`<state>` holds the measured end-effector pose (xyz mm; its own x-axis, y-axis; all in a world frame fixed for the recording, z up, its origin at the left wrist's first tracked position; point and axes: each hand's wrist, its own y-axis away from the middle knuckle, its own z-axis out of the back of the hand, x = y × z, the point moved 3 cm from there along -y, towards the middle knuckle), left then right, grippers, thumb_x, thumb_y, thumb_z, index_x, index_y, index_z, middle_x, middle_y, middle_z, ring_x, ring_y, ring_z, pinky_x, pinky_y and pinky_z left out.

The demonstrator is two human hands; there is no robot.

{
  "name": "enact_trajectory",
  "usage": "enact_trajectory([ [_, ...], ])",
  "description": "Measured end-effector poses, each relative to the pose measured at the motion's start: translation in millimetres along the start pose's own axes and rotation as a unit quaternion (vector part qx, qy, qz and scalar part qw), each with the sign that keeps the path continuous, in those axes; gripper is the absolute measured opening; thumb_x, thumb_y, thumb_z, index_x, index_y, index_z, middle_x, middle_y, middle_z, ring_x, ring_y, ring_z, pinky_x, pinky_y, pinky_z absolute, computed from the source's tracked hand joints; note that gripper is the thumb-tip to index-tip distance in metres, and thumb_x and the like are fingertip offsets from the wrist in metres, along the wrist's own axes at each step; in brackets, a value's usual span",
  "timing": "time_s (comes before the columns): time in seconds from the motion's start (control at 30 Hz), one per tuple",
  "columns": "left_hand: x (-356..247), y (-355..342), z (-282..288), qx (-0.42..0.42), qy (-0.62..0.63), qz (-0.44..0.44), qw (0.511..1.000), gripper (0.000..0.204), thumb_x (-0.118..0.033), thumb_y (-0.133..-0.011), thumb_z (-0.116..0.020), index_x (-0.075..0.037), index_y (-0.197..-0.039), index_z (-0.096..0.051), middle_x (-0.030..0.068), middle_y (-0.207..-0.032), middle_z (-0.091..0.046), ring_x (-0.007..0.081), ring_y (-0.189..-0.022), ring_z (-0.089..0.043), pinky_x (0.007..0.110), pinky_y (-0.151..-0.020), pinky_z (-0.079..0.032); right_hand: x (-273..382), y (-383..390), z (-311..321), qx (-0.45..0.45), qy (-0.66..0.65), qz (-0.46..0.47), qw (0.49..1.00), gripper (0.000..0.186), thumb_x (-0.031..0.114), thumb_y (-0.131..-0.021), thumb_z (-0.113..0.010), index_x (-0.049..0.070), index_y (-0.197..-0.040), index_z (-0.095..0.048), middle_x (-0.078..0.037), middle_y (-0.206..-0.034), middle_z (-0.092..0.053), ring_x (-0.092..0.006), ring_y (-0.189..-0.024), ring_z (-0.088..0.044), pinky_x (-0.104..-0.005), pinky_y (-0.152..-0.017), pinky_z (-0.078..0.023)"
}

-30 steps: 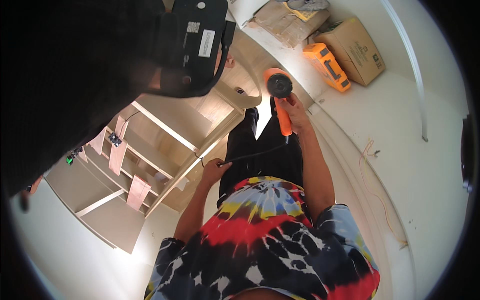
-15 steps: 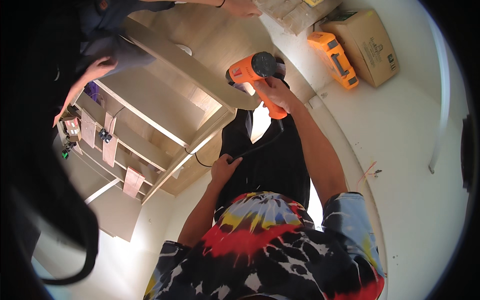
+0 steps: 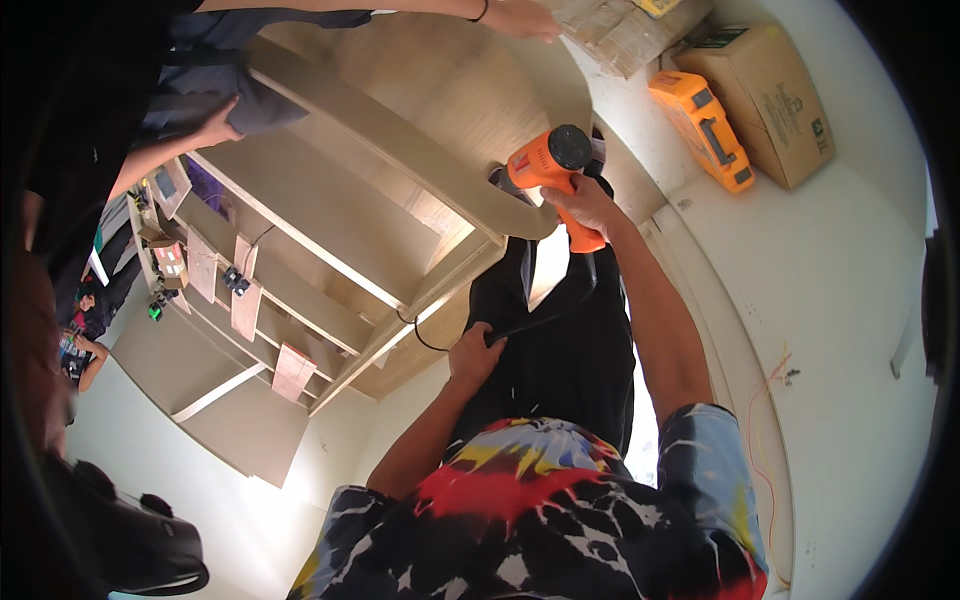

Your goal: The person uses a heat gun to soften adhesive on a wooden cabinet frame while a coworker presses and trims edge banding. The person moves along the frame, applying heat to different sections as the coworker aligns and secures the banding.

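Observation:
My right hand (image 3: 588,208) grips the handle of an orange heat gun (image 3: 538,160) with a black rear cap. Its nozzle end points left, close above the rounded end of a beige board frame (image 3: 370,128); whether it touches cannot be seen. A black cord (image 3: 548,316) hangs from the base of the handle and curves down to my left hand (image 3: 472,358). The left fingers are closed round this cord in front of my dark trousers. Past that hand the cord loops on to the frame's near edge.
Another person's arm (image 3: 400,8) reaches in at the top, their other hand (image 3: 218,125) near the frame. An orange tool case (image 3: 705,130) leans against a cardboard box (image 3: 775,105) at upper right. Loose wires (image 3: 780,372) stick out of the right wall. Small boards (image 3: 293,372) lie across the frame's slats.
The whole view has shifted, so most things appear farther right and lower. More people show at the left edge. Both my hands keep their hold on the heat gun and cord.

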<state>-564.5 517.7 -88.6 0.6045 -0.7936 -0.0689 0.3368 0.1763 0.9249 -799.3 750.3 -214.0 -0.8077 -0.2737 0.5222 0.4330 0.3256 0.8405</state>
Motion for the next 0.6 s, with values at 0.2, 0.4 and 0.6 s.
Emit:
enact_trajectory([
  [0.2, 0.1, -12.4, -15.0, -0.037, -0.003, -0.019, 0.999, 0.055, -0.036, -0.085, -0.081, -0.010, -0.129, -0.061, 0.0172, -0.110, -0.072, 0.0373, -0.103, -0.070, 0.049, -0.089, -0.055, -19.0, -11.6, -1.7, 0.046, -0.017, -0.029, 0.998, 0.058, 0.035, -0.092, -0.072, -0.002, -0.134, -0.059, -0.010, -0.097, -0.070, -0.0181, -0.077, -0.069, -0.0356, -0.069, -0.057],
  [0.4, 1.2, -13.3, -20.2, -0.055, -0.027, -0.029, 0.998, 0.055, -0.037, -0.084, -0.082, -0.011, -0.129, -0.062, 0.0160, -0.094, -0.072, 0.0360, -0.092, -0.072, 0.049, -0.082, -0.055, -25.7, -4.8, 5.3, 0.041, -0.051, -0.069, 0.996, 0.059, 0.036, -0.092, -0.072, -0.002, -0.135, -0.057, -0.010, -0.107, -0.068, -0.0186, -0.080, -0.068, -0.0352, -0.069, -0.058],
  [0.6, -6.3, -11.7, -17.4, 0.010, -0.007, 0.030, 0.999, 0.049, -0.034, -0.088, -0.077, -0.009, -0.127, -0.060, 0.0189, -0.118, -0.073, 0.0399, -0.109, -0.070, 0.050, -0.093, -0.054, -9.1, 15.9, 11.8, 0.098, -0.091, -0.110, 0.985, 0.057, 0.034, -0.091, -0.073, -0.002, -0.133, -0.058, -0.009, -0.106, -0.066, -0.0194, -0.075, -0.068, -0.0351, -0.063, -0.058],
])
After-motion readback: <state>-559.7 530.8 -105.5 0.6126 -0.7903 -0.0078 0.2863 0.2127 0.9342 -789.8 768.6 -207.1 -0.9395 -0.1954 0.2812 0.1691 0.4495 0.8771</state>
